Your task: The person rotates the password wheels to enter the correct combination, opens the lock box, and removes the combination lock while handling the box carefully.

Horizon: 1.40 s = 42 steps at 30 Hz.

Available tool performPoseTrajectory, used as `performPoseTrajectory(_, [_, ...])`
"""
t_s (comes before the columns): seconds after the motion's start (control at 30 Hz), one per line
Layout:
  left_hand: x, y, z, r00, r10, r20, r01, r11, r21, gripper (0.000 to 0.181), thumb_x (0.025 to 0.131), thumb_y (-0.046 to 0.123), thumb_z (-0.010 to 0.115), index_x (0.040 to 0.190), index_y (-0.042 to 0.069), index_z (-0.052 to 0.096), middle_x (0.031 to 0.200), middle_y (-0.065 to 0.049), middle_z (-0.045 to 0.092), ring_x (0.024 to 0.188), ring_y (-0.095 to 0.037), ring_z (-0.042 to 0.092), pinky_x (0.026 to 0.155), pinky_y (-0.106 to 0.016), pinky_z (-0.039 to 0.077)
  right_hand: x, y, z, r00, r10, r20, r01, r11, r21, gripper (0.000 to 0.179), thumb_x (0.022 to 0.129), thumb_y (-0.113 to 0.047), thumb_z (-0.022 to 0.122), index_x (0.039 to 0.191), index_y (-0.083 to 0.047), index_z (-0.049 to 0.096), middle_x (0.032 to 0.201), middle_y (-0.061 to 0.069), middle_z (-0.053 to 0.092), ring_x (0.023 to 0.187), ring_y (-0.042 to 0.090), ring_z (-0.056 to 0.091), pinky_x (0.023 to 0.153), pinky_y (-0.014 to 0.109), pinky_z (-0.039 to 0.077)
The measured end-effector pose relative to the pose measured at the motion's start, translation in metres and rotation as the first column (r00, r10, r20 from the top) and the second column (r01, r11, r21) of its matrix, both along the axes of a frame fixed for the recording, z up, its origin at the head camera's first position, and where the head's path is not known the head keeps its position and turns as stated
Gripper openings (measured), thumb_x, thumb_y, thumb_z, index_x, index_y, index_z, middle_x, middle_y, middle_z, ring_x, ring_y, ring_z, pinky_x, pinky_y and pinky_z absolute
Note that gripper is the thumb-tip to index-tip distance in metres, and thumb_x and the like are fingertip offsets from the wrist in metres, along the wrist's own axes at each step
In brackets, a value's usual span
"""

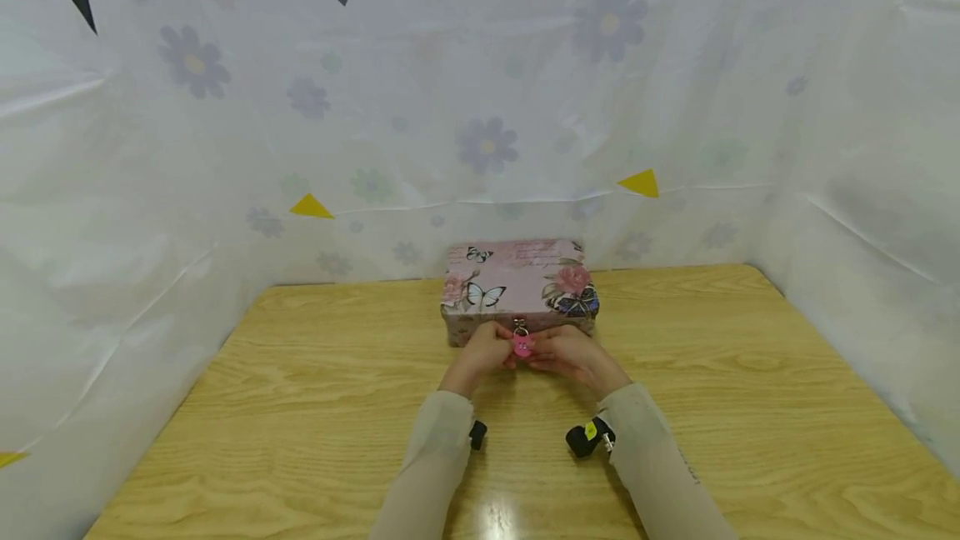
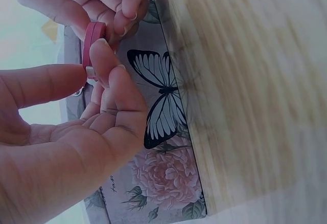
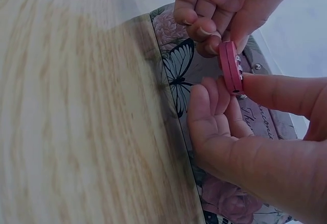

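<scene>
A pink combination padlock (image 1: 522, 346) hangs by its shackle from the clasp at the front of a flowered, butterfly-printed box (image 1: 517, 277). My left hand (image 1: 487, 347) pinches one side of the padlock between thumb and fingertips. From the opposite side, my right hand (image 1: 573, 354) holds it the same way, its thumb against the face with the number dials (image 3: 239, 66). The left wrist view shows the padlock body (image 2: 93, 40) edge-on between both hands. The box lid is down. Fingers partly cover the shackle in both wrist views.
The box stands near the back edge of a wood-grain table (image 1: 337, 390). A white curtain (image 1: 420, 107) with flower prints and black and yellow triangles encloses the back and sides. Each wrist wears a small black camera, one of them (image 1: 588, 437) on the right.
</scene>
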State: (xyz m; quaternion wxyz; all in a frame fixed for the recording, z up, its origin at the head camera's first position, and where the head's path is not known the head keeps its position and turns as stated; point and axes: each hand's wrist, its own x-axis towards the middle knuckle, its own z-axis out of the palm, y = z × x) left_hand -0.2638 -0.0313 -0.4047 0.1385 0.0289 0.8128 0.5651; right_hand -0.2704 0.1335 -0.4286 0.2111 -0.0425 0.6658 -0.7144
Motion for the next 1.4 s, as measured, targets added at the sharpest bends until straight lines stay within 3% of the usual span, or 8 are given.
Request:
performPoseTrajectory(0.27, [-0.0008, -0.0001, -0.0010, 1.000, -0.004, 0.001, 0.004, 1.000, 0.004, 0.009, 0.093, -0.002, 0.049, 0.100, -0.006, 0.052, 0.079, -0.011, 0.054, 0.061, -0.016, 0.054, 0.066, -0.034, 0.052, -0.0006, 0.0000, -0.0004, 1.000, 0.009, -0.023, -0.008, 1.000, 0.026, 0.037, 0.095, 0.003, 0.047, 0.124, 0.024, 0.044, 0.098, 0.007, 0.064, 0.086, 0.013, 0.061, 0.087, 0.034, 0.051])
performPoseTrajectory(0.57, [-0.0019, -0.0008, -0.0030, 1.000, -0.018, -0.012, 0.018, 1.000, -0.006, 0.009, 0.093, -0.002, 0.049, 0.100, -0.006, 0.052, 0.074, -0.010, 0.053, 0.060, -0.016, 0.054, 0.065, -0.033, 0.052, -0.0010, -0.0011, -0.0020, 0.998, -0.047, 0.045, 0.048, 0.999, -0.018, 0.034, 0.096, -0.003, 0.047, 0.121, 0.020, 0.051, 0.084, 0.002, 0.065, 0.077, 0.012, 0.063, 0.078, 0.029, 0.053])
performPoseTrajectory(0.9, [-0.0027, -0.0005, -0.0036, 1.000, -0.010, -0.011, 0.010, 1.000, -0.012, 0.008, 0.092, -0.002, 0.050, 0.099, -0.005, 0.052, 0.073, -0.008, 0.053, 0.060, -0.015, 0.054, 0.064, -0.032, 0.052, -0.0005, 0.0007, -0.0009, 0.998, -0.016, 0.056, 0.017, 1.000, -0.019, 0.029, 0.097, -0.005, 0.052, 0.116, 0.016, 0.056, 0.084, 0.003, 0.067, 0.076, 0.014, 0.063, 0.077, 0.029, 0.053])
performPoseTrajectory(1.13, [-0.0030, -0.0007, -0.0037, 1.000, -0.010, -0.007, 0.010, 1.000, -0.011, 0.009, 0.092, -0.001, 0.050, 0.100, -0.005, 0.053, 0.070, -0.007, 0.052, 0.059, -0.015, 0.053, 0.063, -0.032, 0.051, 0.0002, 0.0007, -0.0004, 1.000, 0.018, 0.019, -0.017, 1.000, -0.023, 0.036, 0.097, -0.001, 0.047, 0.124, 0.023, 0.046, 0.088, 0.002, 0.067, 0.081, 0.012, 0.063, 0.079, 0.028, 0.052])
performPoseTrajectory(1.4, [-0.0032, 0.0001, -0.0032, 1.000, -0.008, -0.010, 0.008, 1.000, -0.019, 0.007, 0.092, -0.001, 0.051, 0.098, -0.005, 0.053, 0.072, -0.007, 0.052, 0.058, -0.014, 0.053, 0.062, -0.030, 0.051, -0.0005, -0.0014, 0.0007, 1.000, 0.011, 0.014, -0.010, 1.000, -0.005, 0.035, 0.097, 0.001, 0.046, 0.123, 0.024, 0.045, 0.088, 0.003, 0.064, 0.080, 0.012, 0.061, 0.079, 0.029, 0.052])
